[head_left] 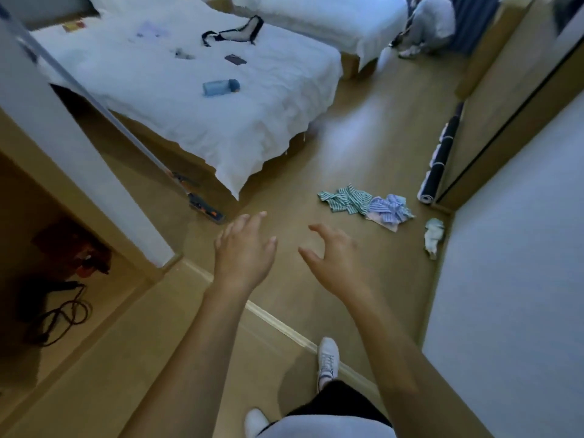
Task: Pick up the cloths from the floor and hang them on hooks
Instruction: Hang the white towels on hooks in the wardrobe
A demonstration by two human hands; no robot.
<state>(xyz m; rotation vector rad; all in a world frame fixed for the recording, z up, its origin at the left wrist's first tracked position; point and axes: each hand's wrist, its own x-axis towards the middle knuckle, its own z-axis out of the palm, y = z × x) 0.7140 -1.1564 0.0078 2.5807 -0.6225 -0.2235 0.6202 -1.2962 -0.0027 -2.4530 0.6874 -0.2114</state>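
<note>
Wooden floor ahead holds the striped cloths and a small rag by the wall, well beyond both empty, loosely spread hands, left hand and right hand; better to step closer, crouch, and gather each piece whole.

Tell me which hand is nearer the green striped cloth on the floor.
Right. The right hand hovers just below-left of the green striped cloth; the left hand is farther off to the left. Neither touches it.

There is one view only, worn on the person's head, looking forward and steeply down over both outstretched arms at the wooden floor, with the bed farther ahead.
</note>
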